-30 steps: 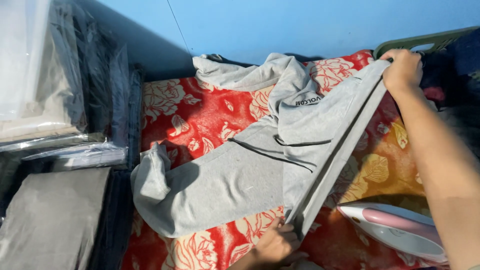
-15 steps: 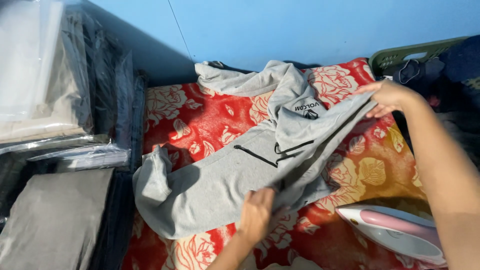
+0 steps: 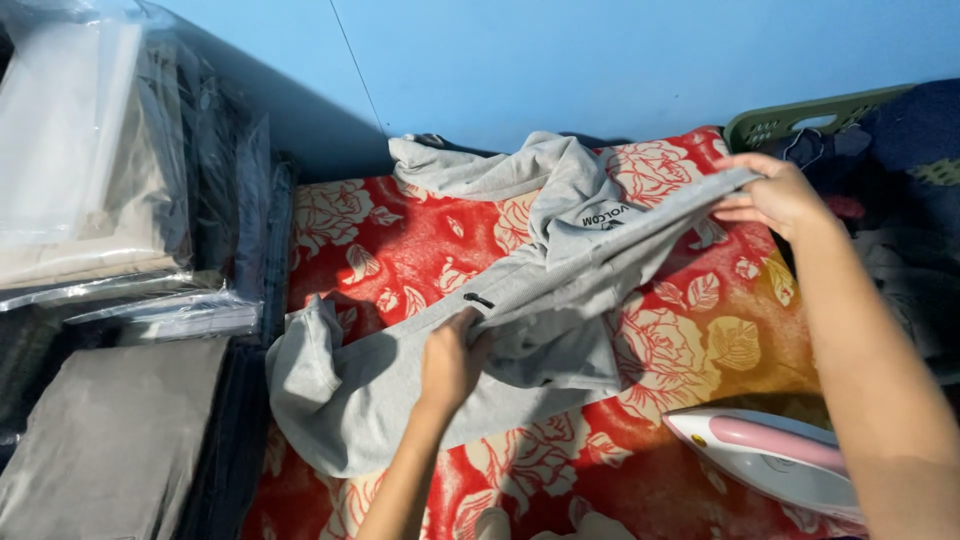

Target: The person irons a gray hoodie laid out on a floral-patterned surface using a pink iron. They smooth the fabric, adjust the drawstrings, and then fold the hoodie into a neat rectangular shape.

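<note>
A grey hooded sweatshirt [image 3: 520, 330] lies crumpled on a red blanket with a cream flower pattern [image 3: 400, 250]. My left hand [image 3: 450, 362] grips a fold of the grey cloth near the middle of the garment, beside a small black zip end. My right hand [image 3: 775, 195] pinches the sweatshirt's edge and holds it lifted at the right, so the cloth stretches taut between both hands. The hood bunches at the far side by the blue wall.
A pink and white iron [image 3: 770, 460] rests at the lower right on the blanket. Stacks of folded clothes in clear plastic bags [image 3: 110, 200] fill the left side. A green plastic basket [image 3: 800, 115] with dark clothes stands at the upper right.
My left hand has moved up from the blanket's near edge onto the middle of the sweatshirt and gripped it. My right hand still holds the edge, and the garment has folded inwards.
</note>
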